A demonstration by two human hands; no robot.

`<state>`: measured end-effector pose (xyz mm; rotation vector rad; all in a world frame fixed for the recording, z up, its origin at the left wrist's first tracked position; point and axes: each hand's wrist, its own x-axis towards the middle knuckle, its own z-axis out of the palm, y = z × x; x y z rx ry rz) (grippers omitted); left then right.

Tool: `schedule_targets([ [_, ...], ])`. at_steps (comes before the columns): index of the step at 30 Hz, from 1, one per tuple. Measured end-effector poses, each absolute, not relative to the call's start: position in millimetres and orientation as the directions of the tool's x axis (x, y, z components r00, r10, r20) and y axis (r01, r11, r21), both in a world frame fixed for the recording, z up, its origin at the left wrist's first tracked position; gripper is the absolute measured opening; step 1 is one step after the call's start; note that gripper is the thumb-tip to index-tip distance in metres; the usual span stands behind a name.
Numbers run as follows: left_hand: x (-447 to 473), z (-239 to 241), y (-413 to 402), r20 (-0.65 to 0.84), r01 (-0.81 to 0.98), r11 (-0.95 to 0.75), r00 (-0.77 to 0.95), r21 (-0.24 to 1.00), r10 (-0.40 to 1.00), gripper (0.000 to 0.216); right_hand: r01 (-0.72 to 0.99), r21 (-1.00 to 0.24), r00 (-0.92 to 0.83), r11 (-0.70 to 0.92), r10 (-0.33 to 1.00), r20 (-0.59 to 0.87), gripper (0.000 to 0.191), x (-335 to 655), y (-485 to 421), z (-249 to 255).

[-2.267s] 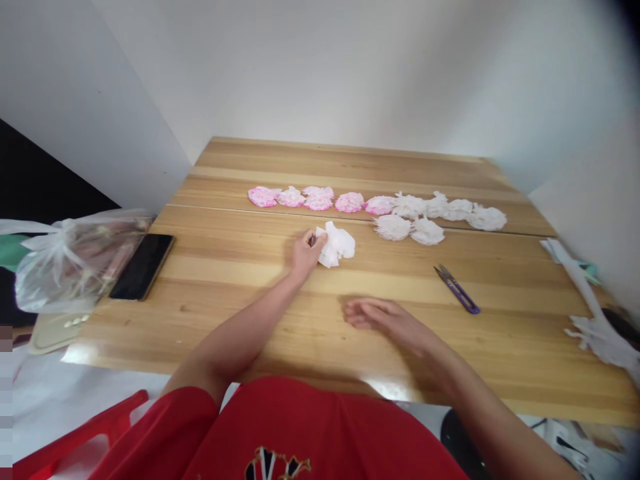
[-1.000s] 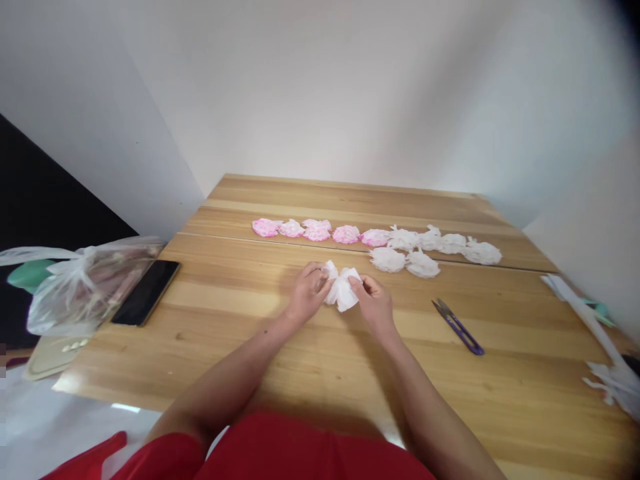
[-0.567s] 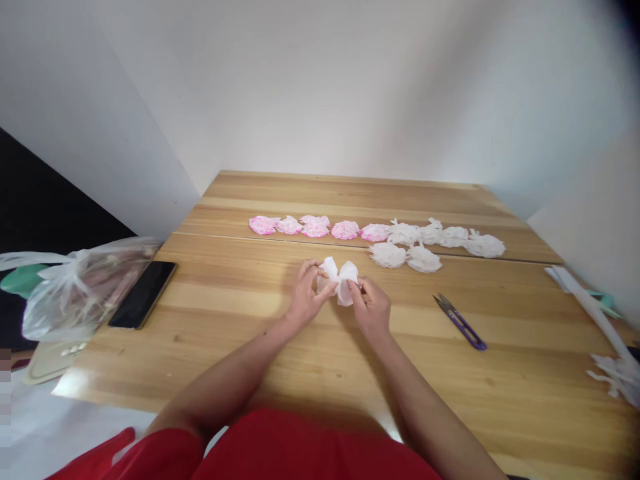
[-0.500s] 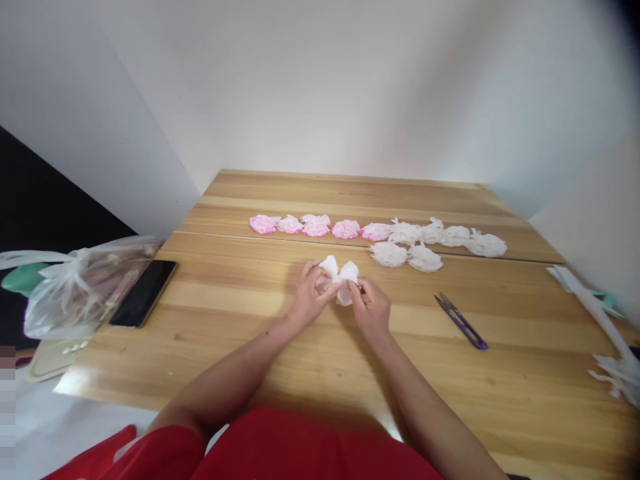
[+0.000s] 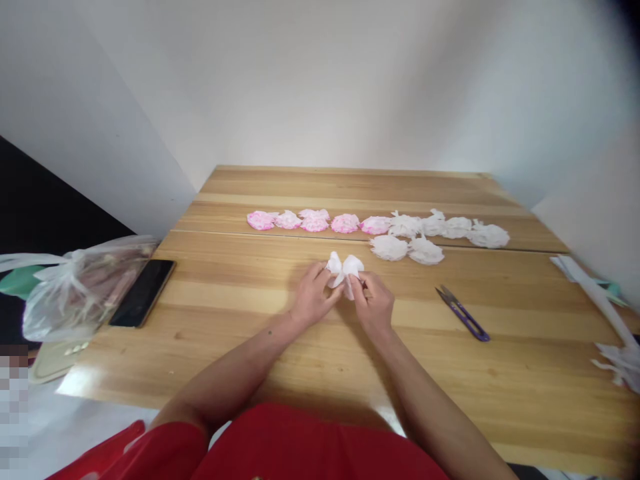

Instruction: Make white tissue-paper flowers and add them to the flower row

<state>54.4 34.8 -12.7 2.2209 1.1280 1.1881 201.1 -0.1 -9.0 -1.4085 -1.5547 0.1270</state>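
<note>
A white tissue-paper flower (image 5: 345,268) is pinched between the left hand (image 5: 314,301) and right hand (image 5: 374,307), seemingly above the wooden table (image 5: 320,360).

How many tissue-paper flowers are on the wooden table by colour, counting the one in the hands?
Pink-edged tissue-paper flowers: 5
White tissue-paper flowers lying on the wooden table: 6
White tissue-paper flower held by left hand and right hand: 1
Total: 12

Right hand (image 5: 374,308) now on tissue (image 5: 345,267)
</note>
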Motion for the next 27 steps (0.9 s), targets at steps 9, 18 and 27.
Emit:
schedule_targets([
  [9,56.6,-21.2,47.0,0.189,0.049,-0.194,0.095,0.980,0.977,0.025,0.242,-0.963,0.385,0.118,0.899,0.207,0.024,198.9,5.7,-13.4],
  [18,52.5,-20.2,51.1,0.262,0.090,-0.262,0.013,0.961,0.965,0.024,0.302,-0.941,0.276,0.153,0.931,0.240,0.036,199.0,1.5,-10.2],
  [27,52.2,-25.4,54.0,0.144,-0.031,-0.143,0.038,0.989,0.989,0.027,0.214,-0.977,0.301,-0.003,0.952,0.063,0.031,198.0,8.4,-13.2],
])
